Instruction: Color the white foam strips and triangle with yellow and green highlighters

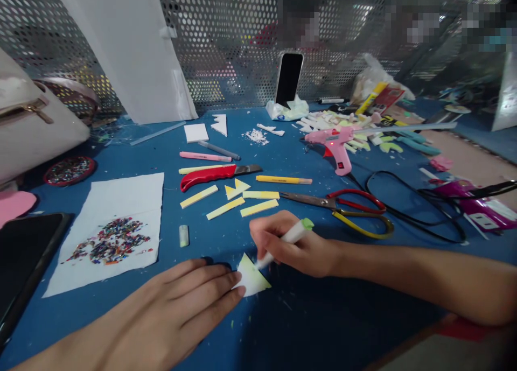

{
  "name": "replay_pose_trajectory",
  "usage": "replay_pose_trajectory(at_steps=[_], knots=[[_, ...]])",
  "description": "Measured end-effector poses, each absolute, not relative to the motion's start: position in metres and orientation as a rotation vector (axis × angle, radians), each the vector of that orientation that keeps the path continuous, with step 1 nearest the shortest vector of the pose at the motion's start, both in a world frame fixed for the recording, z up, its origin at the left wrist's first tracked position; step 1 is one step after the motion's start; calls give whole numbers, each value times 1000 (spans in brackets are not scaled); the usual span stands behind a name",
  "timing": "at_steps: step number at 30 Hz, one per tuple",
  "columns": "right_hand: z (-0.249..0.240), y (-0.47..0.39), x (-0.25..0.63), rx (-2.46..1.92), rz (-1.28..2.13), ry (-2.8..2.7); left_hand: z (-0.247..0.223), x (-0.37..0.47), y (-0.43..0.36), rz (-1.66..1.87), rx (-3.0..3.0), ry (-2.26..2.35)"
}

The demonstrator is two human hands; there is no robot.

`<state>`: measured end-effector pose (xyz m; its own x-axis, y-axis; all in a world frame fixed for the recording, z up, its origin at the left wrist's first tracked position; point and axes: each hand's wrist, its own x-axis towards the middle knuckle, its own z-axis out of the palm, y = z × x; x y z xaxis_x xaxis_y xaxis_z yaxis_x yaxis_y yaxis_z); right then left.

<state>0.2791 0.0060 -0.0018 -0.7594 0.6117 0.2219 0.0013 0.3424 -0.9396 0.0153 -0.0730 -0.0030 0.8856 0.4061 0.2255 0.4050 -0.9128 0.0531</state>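
Note:
My right hand (293,244) is closed around a white marker with a green end (297,232). The marker's tip touches a small white triangular piece (251,278) with yellow-green colouring along its right edge. Flat on the table, my left hand (186,306) has its fingers stretched out, and the fingertips press on the left side of that piece. A short pale green cap (183,236) lies above my left hand. Beyond my hands are yellow strips (259,208), a yellow zigzag piece (236,188), a red-handled knife (208,176) and a yellow marker (284,180).
Scissors (355,207) lie open above my right forearm. A pink glue gun (337,147) stands behind them, its black cable running right. White paper (153,193) holds coloured bits at left, beside a dark tablet (28,263). A phone (289,79) stands at the back.

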Motion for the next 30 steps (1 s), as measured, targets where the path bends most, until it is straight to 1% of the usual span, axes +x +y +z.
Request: replay_pose_trajectory(at_steps=[2,6,9,13,17,21,27,30], knots=[[-3,6,280,-493,1495,-2094,-4,16,-73,385,3040,659],[-4,6,280,-563,1436,-2029,-4,18,-72,389,3037,657],[-3,5,279,-544,1505,-2063,-3,19,-71,383,3036,660],[-2,5,279,-543,1444,-2016,-2,19,-70,383,3040,647],[-2,7,280,-475,1549,-2096,-3,18,-71,385,3034,653],[-4,6,280,-539,1516,-1998,-3,18,-71,361,3023,647],[-8,3,280,-525,1684,-1885,-1,18,-72,428,3076,661],[-9,2,280,-560,1712,-1849,-1,17,-72,471,3047,653]])
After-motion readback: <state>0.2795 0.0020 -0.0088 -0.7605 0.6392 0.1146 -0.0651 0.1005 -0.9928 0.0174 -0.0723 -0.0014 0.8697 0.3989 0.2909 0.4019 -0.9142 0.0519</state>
